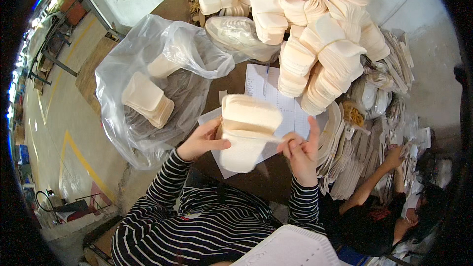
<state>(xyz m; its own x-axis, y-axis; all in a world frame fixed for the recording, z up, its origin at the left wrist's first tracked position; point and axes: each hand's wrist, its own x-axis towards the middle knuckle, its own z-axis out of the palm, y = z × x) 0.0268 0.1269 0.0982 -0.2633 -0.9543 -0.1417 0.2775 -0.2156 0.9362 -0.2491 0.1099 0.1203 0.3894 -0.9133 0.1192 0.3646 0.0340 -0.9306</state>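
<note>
1. A stack of cream insoles is held above the brown table, long axis running near to far, the far end fanned open.
2. The left hand grips the stack's left edge; the right hand pinches its right edge, forefinger raised.
3. Under the stack lies a white paper sheet.
4. Left of the stack sits a clear plastic bag holding more insoles; beyond it, tied insole bundles are piled.
5. Right of the stack, another person's hand reaches into flat stacks.
</note>
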